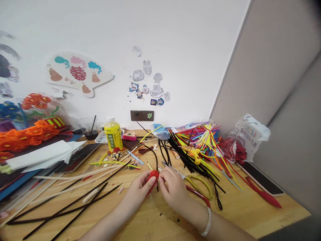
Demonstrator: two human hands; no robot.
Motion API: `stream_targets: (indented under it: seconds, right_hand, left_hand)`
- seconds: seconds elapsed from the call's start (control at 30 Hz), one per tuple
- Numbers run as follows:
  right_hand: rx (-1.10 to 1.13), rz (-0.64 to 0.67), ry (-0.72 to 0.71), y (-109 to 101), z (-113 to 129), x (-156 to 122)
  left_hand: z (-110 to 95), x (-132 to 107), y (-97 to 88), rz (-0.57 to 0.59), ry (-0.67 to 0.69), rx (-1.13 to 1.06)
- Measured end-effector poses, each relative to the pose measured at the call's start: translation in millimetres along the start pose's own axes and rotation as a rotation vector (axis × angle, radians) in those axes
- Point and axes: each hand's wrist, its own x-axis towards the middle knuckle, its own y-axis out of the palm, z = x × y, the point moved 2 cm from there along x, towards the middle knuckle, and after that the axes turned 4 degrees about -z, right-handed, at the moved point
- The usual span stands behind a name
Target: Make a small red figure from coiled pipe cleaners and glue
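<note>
My left hand (140, 190) and my right hand (172, 187) meet at the middle of the wooden table (240, 214), both pinching a small red fuzzy chenille bundle (153, 174). A red stem (150, 189) hangs down from the bundle past my left fingers. Just beyond my right hand lies a pair of yellow-handled scissors (198, 187), untouched, with a red-handled tool (198, 195) beside it. Black chenille stems (67, 207) lie to the left of my hands. A silver bangle (208, 221) circles my right wrist.
A heap of multicoloured chenille stems (198, 144) stands at the back right. A yellow bottle (113, 134) and a dark-filled glass (90, 129) stand at the back. Orange chenille flowers (30, 137) and papers (42, 157) crowd the left. A wall meets a partition behind the table.
</note>
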Motion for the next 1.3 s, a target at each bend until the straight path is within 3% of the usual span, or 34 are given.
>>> stream_targets:
  seconds: [0.23, 0.37, 0.5, 0.77, 1.07, 1.3]
  right_hand:
    - [0.072, -0.010, 0.049, 3, -3, -2]
    - [0.096, 0.004, 0.051, 4, -5, -1]
    - [0.092, 0.019, 0.040, 4, -7, 0]
    - [0.218, -0.018, 0.145, 6, -20, 6]
    - [0.250, -0.046, 0.122, 0, -24, 10]
    - [0.310, 0.003, 0.067, 0, -22, 8]
  left_hand:
    - [-2, -4, -3.8, -0.038, 0.070, 0.198]
    - [-4, -5, -3.0, -0.017, 0.042, 0.134]
    - [-1, -2, -3.5, -0.077, 0.052, 0.098]
    - [-2, -2, -3.4, -0.057, 0.013, 0.017]
    - [-2, -13, 1.3, -0.039, 0.142, 0.223]
    - [-12, -20, 0.4, -0.071, 0.183, 0.359]
